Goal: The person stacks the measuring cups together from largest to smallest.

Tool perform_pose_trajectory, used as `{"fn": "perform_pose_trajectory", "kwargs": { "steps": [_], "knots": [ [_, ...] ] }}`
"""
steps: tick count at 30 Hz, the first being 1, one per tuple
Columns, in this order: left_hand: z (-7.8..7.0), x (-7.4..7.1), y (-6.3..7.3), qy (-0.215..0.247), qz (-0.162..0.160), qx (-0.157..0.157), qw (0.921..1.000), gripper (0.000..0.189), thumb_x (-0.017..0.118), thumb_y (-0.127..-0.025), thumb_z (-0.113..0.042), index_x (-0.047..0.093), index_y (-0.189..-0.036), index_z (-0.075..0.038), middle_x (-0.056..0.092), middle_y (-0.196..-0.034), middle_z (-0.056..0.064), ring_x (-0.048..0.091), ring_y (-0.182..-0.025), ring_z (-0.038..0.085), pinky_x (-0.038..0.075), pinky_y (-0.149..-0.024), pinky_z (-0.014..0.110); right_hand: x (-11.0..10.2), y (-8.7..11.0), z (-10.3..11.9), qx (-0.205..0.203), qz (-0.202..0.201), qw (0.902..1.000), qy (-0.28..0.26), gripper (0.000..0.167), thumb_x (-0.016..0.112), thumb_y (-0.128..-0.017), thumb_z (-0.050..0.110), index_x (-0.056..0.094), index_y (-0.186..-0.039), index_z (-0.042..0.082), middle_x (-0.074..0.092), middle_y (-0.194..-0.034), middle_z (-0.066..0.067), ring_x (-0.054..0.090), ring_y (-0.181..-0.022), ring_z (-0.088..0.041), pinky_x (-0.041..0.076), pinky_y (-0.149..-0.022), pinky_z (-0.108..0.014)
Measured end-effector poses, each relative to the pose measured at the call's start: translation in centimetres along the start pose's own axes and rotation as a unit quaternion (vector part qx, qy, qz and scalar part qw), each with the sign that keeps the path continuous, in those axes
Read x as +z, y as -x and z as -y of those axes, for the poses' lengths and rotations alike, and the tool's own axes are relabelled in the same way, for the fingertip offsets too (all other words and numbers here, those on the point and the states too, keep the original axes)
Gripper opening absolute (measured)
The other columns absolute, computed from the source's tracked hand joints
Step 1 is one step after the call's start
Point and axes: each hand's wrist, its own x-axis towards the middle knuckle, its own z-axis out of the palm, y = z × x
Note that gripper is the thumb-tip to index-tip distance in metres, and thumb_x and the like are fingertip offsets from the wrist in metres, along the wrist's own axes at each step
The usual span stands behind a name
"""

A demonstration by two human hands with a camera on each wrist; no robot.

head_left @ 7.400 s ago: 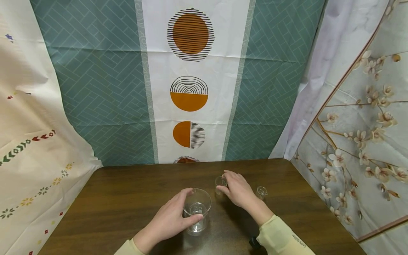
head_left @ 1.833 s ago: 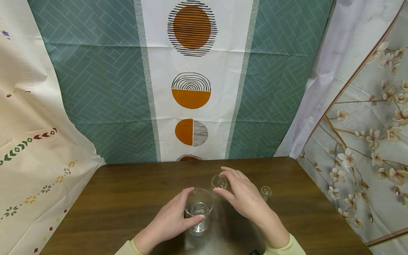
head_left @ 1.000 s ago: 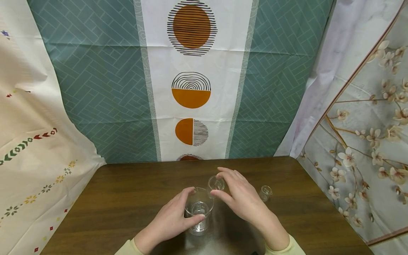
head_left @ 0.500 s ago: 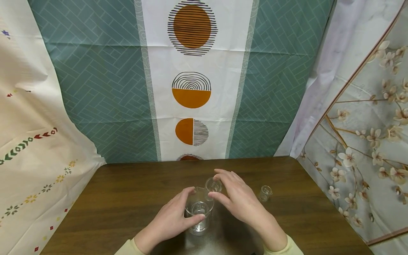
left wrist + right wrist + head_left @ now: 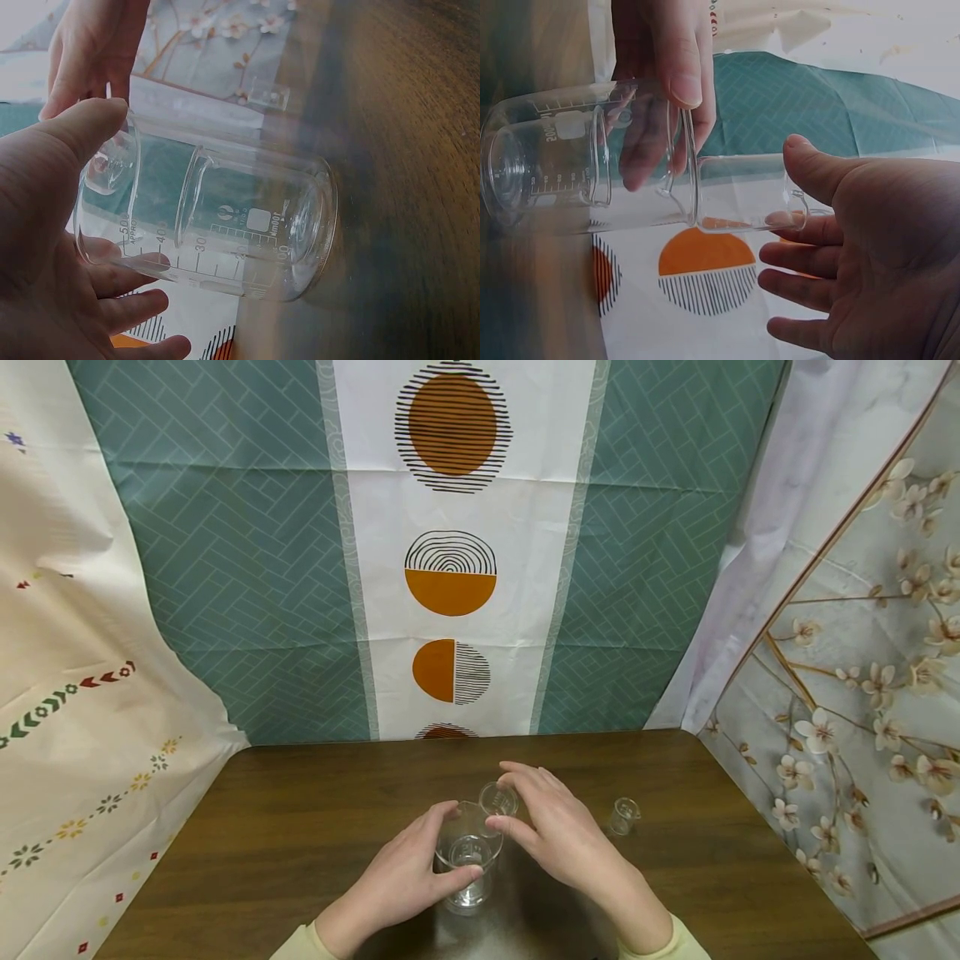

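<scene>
My left hand grips a large clear glass beaker, which stands upright on the table with its thumb near the rim. Inside it is a smaller graduated beaker, marked 100 ml. Between thumb and index finger, my right hand holds another small glass beaker near its rim. In the right wrist view the base of this held beaker is right at the large beaker's rim; whether they touch I cannot tell. Its other fingers are spread beside the glass.
A tiny spouted beaker stands on the dark wooden table, right of my right hand. A teal and white curtain hangs behind the table's back edge, with patterned cloths on both sides.
My right hand has lifted the small beaker and moved it leftward to the large beaker's rim, more slowly in the last half second. My left hand stays put on the large beaker.
</scene>
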Motion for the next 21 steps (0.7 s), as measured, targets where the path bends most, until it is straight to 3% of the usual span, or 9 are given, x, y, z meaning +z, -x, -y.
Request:
{"fn": "perform_pose_trajectory", "kwargs": {
  "steps": [3, 10, 21],
  "knots": [
    [0.2, 0.2, 0.0, 0.001, -0.008, 0.011, 0.9999, 0.087, 0.073, -0.098, -0.07, 0.047, -0.159, -0.013, 0.065, -0.148, 0.006, 0.065, -0.131, 0.03, 0.056, -0.099, 0.058, 0.1, 0.0, 0.0, -0.003, -0.001, 1.0, 0.0, 0.043, 0.083, -0.101, 0.04, 0.07, -0.129, 0.011, 0.059, -0.16, -0.007, 0.052, -0.151, -0.033, 0.031, -0.129, -0.054],
    [-1.2, -0.8, -0.1, 0.009, 0.019, -0.036, 0.9991, 0.091, 0.079, -0.094, -0.068, 0.049, -0.156, -0.009, 0.065, -0.151, 0.006, 0.064, -0.135, 0.033, 0.054, -0.105, 0.062, 0.5, -0.1, 0.1, -0.015, 0.004, 0.9999, -0.004, 0.043, 0.081, -0.102, 0.04, 0.07, -0.13, 0.009, 0.06, -0.159, -0.008, 0.054, -0.149, -0.034, 0.032, -0.129, -0.054],
    [-1.1, -0.7, -0.1, 0.005, 0.026, -0.04, 0.9989, 0.089, 0.082, -0.095, -0.061, 0.048, -0.157, -0.007, 0.065, -0.151, 0.007, 0.063, -0.136, 0.034, 0.053, -0.106, 0.06, 1.0, -0.1, 0.1, -0.011, 0.018, 0.9997, -0.013, 0.041, 0.077, -0.105, 0.042, 0.07, -0.131, 0.011, 0.059, -0.159, -0.006, 0.052, -0.149, -0.039, 0.036, -0.125, -0.06]
  ]
}}
